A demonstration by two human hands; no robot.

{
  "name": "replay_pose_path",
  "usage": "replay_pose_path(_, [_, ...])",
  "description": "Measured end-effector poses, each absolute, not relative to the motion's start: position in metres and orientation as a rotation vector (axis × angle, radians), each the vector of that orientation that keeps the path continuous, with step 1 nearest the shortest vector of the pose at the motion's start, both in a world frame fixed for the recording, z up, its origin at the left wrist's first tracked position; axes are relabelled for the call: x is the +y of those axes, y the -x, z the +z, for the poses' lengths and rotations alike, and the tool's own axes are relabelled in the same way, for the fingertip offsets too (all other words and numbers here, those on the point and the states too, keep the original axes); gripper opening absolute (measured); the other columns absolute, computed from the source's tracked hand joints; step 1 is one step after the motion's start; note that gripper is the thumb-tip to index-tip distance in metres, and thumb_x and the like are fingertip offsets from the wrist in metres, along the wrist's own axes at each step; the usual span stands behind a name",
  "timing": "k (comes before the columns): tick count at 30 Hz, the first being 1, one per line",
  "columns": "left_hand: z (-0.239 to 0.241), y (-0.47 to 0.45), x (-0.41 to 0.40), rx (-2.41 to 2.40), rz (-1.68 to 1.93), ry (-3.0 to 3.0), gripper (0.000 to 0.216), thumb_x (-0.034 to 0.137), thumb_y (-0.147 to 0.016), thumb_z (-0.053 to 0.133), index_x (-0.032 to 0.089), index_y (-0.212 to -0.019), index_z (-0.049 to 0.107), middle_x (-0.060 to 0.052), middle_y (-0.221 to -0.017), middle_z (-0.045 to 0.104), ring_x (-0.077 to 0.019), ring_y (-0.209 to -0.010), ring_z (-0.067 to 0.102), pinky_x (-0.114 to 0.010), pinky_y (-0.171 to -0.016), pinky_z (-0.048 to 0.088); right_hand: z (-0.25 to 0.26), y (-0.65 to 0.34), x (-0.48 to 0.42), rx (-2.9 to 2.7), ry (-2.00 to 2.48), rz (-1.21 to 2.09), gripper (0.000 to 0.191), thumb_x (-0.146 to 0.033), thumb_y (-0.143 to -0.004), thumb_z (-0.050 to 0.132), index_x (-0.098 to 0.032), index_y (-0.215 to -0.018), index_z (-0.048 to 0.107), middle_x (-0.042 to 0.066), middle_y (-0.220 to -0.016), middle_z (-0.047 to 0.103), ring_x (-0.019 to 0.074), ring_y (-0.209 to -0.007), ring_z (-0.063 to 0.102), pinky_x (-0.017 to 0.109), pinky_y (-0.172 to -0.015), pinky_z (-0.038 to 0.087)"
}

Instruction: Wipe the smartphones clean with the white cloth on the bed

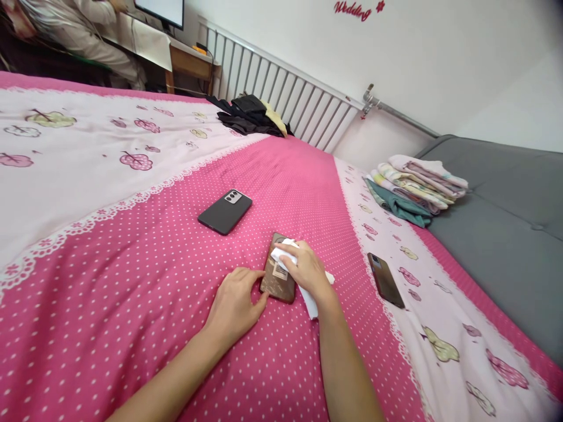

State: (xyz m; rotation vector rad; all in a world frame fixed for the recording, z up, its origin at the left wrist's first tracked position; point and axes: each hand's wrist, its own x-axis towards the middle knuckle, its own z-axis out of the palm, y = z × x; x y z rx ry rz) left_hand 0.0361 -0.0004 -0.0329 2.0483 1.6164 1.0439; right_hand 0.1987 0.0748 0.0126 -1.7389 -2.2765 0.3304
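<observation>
Pressing white cloth on brown phone: right hand; left hand steadying edge.

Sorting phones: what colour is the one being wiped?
Brown phone, head view.

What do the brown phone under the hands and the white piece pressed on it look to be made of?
Brown phone: seemingly a hard, glossy, mottled back, plastic or glass; light glints off it. White piece: soft cloth or tissue, matte; it crumples under the right hand. The left hand touches the phone's edge.
</observation>
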Motion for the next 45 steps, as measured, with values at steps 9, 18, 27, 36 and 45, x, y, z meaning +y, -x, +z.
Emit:
replay_pose_path(9, [-0.0331, -0.0365, 0.0017, 1.607, 1.044, -2.057, 0.023, 0.020, -0.077, 0.056, 0.018, -0.099, 0.059, -0.005, -0.093, 0.062, -0.0211, -0.088, 0.056, -0.036, -0.081, 0.044, 0.0095, -0.1986, 0.0770, -2.246, 1.747, 0.319, 0.050, -0.035, -0.085, 0.046, -0.026, -0.134, 0.042, 0.008, -0.120, 0.053, 0.0229, -0.109, 0.051, 0.033, -0.089, 0.040])
replay_pose_path(18, [-0.0323, -0.0361, 0.0006, 1.604, 1.032, -2.060, 0.023, 0.020, -0.077, 0.056, 0.017, -0.099, 0.060, -0.006, -0.093, 0.062, -0.0214, -0.088, 0.055, -0.037, -0.082, 0.044, 0.0076, -0.2008, 0.0788, -2.201, 1.666, 0.383, 0.062, -0.032, -0.083, 0.050, -0.027, -0.141, 0.028, 0.007, -0.122, 0.053, 0.0229, -0.111, 0.050, 0.035, -0.090, 0.039])
replay_pose_path(27, [-0.0317, -0.0366, 0.0017, 1.596, 1.039, -2.065, 0.022, 0.020, -0.076, 0.056, 0.017, -0.098, 0.060, -0.006, -0.092, 0.062, -0.0214, -0.088, 0.055, -0.037, -0.082, 0.044, 0.0071, -0.1995, 0.0786, -2.269, 1.692, 0.369, 0.034, -0.033, -0.088, 0.046, -0.036, -0.119, 0.058, 0.005, -0.119, 0.052, 0.0207, -0.110, 0.050, 0.031, -0.090, 0.039])
replay_pose_path(36, [-0.0326, -0.0355, 0.0008, 1.599, 1.034, -2.064, 0.022, 0.020, -0.077, 0.056, 0.017, -0.098, 0.060, -0.005, -0.092, 0.062, -0.0213, -0.088, 0.055, -0.037, -0.081, 0.044, 0.0066, -0.1970, 0.0790, -2.262, 1.802, 0.282, 0.061, -0.035, -0.087, 0.043, -0.013, -0.142, 0.028, 0.015, -0.127, 0.049, 0.0275, -0.115, 0.047, 0.037, -0.092, 0.038])
replay_pose_path(45, [-0.0324, -0.0363, 0.0007, 1.597, 1.036, -2.060, 0.021, 0.020, -0.077, 0.056, 0.018, -0.097, 0.061, -0.005, -0.092, 0.063, -0.0214, -0.088, 0.056, -0.037, -0.081, 0.044, 0.0028, -0.1983, 0.0823, -2.228, 1.791, 0.296, 0.061, -0.036, -0.086, 0.047, -0.012, -0.139, 0.033, 0.016, -0.129, 0.049, 0.0259, -0.120, 0.045, 0.035, -0.096, 0.036])
